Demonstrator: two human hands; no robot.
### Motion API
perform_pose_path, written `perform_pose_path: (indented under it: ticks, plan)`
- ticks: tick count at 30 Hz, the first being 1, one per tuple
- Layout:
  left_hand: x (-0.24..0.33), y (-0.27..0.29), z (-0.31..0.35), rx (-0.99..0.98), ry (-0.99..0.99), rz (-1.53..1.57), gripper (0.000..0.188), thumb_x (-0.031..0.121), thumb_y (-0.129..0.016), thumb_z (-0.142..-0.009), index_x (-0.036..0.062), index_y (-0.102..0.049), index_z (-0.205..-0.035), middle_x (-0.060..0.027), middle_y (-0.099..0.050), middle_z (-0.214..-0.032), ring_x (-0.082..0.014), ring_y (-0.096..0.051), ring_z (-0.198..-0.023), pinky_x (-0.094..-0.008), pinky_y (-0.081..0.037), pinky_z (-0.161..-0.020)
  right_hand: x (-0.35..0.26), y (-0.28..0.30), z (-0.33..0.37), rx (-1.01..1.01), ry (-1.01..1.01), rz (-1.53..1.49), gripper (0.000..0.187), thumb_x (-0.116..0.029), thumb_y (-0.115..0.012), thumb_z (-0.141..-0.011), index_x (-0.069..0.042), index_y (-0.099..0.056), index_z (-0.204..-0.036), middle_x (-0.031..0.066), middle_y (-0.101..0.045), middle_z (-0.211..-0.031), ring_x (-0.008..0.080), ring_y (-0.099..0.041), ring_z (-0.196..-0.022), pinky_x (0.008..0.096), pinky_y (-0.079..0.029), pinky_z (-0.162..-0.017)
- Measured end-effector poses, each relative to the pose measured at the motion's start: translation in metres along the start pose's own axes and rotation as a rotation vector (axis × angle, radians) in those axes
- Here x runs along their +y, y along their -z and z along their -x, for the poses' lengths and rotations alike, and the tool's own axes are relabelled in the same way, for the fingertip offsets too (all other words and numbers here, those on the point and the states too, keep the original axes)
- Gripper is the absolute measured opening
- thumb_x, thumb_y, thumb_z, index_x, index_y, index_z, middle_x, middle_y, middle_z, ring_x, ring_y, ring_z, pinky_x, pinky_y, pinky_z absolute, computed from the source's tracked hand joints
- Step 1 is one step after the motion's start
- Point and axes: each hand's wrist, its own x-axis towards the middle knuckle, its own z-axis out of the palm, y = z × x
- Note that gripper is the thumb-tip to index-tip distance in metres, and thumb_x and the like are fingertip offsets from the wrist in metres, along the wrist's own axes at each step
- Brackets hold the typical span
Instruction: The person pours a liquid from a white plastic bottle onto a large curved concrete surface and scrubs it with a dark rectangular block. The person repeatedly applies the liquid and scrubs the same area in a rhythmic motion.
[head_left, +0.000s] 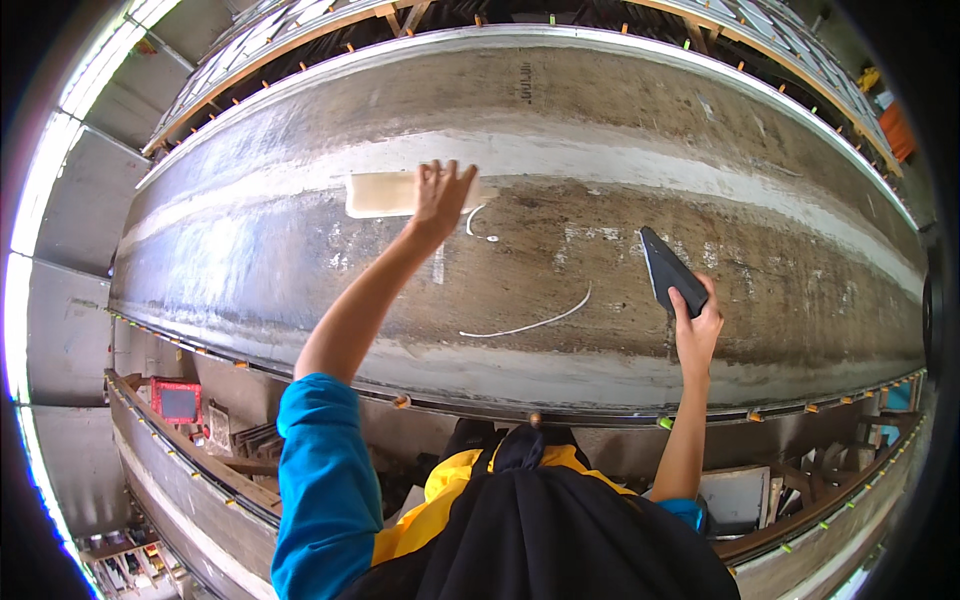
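My left hand (443, 203) is over the right end of a flat cream-coloured rectangular piece (382, 195), which lies on the long worn table (540, 290). Its fingers are somewhat apart and slightly blurred, and I see no grip on the piece. The piece's right end is partly hidden by the hand and smeared. In my right hand (699, 318) is a dark grey, flat, wedge-shaped tool with a pale edge (668, 272), tilted above the table. Thumb and fingers close round its lower end.
Thin white curved lines (530, 327) mark the brown surface, and pale bands run along it. Small orange and green pegs (665, 423) line the near edge. Another table with frames (740, 25) stands beyond. Behind me are a red-edged frame (177, 401) and stacked boards.
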Motion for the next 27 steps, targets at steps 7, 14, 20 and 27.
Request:
perform_pose_path:
  ticks: [7,14,20,27]
  plan:
    - [0.045,0.003,-0.007,0.101,-0.203,0.271,0.066,0.017,-0.077,-0.066,0.0152,-0.045,-0.123,-0.0132,-0.051,-0.112,-0.0276,-0.048,-0.104,-0.0452,-0.039,-0.088,-0.031,-0.047,0.029,0.066,-0.012,0.448,0.031,-0.023,-0.060,-0.085,-0.012,-0.049,-0.111,0.0185,-0.065,-0.087,0.0374,-0.063,-0.077,0.0417,-0.049,-0.064]
    - [-0.034,0.026,0.038,-0.057,-0.018,0.664,0.074,0.027,-0.081,-0.061,0.0131,-0.044,-0.124,-0.0144,-0.053,-0.112,-0.0295,-0.049,-0.106,-0.0464,-0.037,-0.091,-0.039,-0.126,-0.018,-0.070,-0.195,0.702,0.036,-0.020,-0.052,-0.088,-0.006,-0.041,-0.119,0.0228,-0.064,-0.085,0.0369,-0.064,-0.080,0.0447,-0.051,-0.063]
    - [-0.135,0.032,0.081,0.199,0.291,1.044,0.075,0.027,-0.084,-0.058,0.0123,-0.046,-0.120,-0.0130,-0.058,-0.106,-0.0297,-0.055,-0.099,-0.0480,-0.043,-0.085,-0.021,-0.222,-0.060,-0.058,-0.394,1.037,0.037,-0.017,-0.039,-0.092,0.002,-0.035,-0.124,0.0201,-0.065,-0.085,0.0330,-0.065,-0.077,0.0433,-0.052,-0.063]
    - [-0.197,0.014,0.145,0.466,0.537,1.158,0.069,0.018,-0.081,-0.062,0.0103,-0.047,-0.121,-0.0128,-0.055,-0.113,-0.0279,-0.054,-0.104,-0.0443,-0.049,-0.085,-0.159,-0.339,-0.019,-0.490,0.033,0.642,0.036,-0.016,-0.051,-0.089,0.004,-0.043,-0.117,0.0127,-0.062,-0.064,0.0194,-0.059,-0.051,0.0246,-0.042,-0.037]
